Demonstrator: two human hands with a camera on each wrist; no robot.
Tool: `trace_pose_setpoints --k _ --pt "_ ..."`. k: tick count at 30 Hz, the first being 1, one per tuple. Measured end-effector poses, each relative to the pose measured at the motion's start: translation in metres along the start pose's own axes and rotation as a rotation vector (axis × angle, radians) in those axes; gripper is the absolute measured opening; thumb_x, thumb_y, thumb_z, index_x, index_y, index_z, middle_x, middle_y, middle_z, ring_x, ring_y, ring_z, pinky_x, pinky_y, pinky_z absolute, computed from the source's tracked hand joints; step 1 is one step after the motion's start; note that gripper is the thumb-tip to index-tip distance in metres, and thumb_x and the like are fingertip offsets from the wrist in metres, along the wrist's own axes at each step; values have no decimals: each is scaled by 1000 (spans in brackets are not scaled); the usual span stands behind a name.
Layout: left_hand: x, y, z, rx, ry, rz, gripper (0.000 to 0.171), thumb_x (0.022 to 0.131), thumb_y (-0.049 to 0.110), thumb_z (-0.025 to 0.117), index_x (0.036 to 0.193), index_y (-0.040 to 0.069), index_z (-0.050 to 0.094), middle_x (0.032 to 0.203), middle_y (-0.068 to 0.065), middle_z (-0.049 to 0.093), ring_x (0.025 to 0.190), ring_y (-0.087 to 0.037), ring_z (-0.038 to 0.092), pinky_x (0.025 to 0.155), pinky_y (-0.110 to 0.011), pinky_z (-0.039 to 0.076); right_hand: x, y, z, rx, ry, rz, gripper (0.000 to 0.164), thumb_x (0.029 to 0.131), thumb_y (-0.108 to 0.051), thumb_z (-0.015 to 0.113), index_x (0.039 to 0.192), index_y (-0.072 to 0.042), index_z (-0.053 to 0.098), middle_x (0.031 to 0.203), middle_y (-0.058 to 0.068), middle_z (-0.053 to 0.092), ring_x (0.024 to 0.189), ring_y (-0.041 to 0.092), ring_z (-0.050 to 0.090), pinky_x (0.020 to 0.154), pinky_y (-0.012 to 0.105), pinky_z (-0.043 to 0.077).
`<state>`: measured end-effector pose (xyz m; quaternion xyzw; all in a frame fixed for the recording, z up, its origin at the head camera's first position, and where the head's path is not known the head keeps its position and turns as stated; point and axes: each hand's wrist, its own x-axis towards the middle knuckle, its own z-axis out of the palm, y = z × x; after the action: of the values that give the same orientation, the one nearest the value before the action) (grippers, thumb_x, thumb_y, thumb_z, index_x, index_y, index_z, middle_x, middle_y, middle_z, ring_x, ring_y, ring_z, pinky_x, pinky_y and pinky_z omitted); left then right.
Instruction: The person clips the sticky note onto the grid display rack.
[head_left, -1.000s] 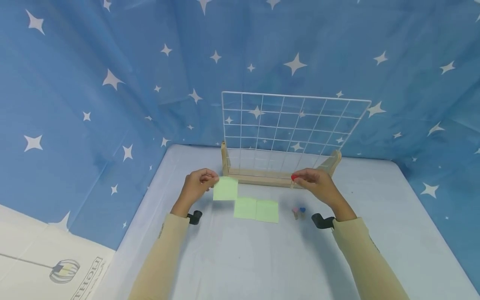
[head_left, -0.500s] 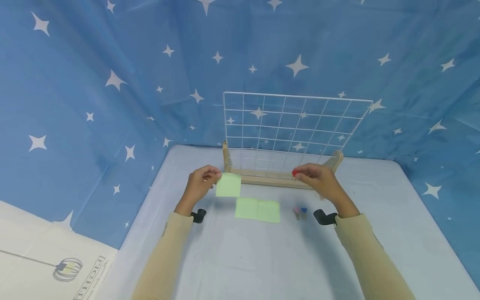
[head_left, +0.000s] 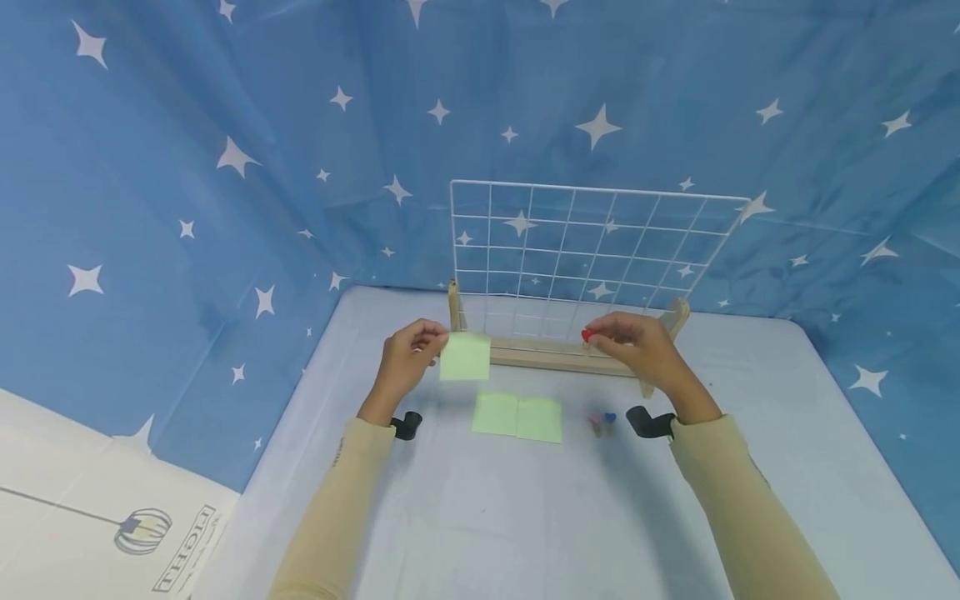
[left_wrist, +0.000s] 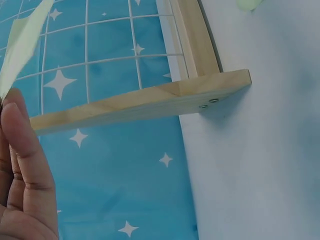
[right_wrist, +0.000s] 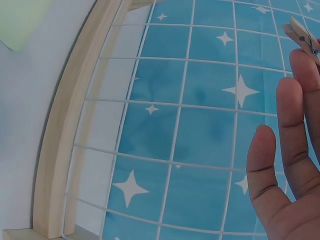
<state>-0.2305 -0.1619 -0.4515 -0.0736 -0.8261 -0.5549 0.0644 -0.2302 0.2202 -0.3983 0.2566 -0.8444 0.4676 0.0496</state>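
From my end, the left hand pinches a pale green sticky note by its upper left corner, and the right hand has a red-topped wooden clothespin clamped in its fingertips, white wire grid just beyond both. With only one corner held, I reckon the note could flop or slip if the clothespin nudges it. It's square, thin and slightly curled.

Starry blue cloth hung beyond the left hand; a pale tabletop spread below that hand, a lamp-printed sheet to its left.
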Motion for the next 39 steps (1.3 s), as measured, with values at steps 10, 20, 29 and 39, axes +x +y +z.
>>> trace_pose_setpoints --k 10,20,29,39 --pt "4 10 4 -18 30 59 21 108 23 71 118 5 76 106 -11 76 87 -22 70 74 -53 64 6 -9 -1 -22 -6 26 15 100 3 74 114 8 77 103 21 78 87 7 72 81 13 56" --pt "9 20 7 -4 18 98 21 108 24 72 118 5 77 108 -11 77 98 -26 69 80 -34 58 10 -14 0 -26 -12 12 17 98 6 74 115 8 77 103 19 78 85 5 69 76 17 56" --pt "12 26 5 6 1 146 19 108 20 71 119 6 76 109 -11 77 100 -26 70 92 -41 57 14 -21 -3 -45 -19 3 17 99 5 73 116 7 77 108 21 78 88 5 68 78 18 55" --pt "13 33 2 29 19 163 18 106 22 74 115 7 77 103 -8 77 97 -24 69 88 -39 57 18 -25 -8 -74 -33 -25 19 99 6 73 117 6 77 109 20 78 90 3 69 80 17 56"
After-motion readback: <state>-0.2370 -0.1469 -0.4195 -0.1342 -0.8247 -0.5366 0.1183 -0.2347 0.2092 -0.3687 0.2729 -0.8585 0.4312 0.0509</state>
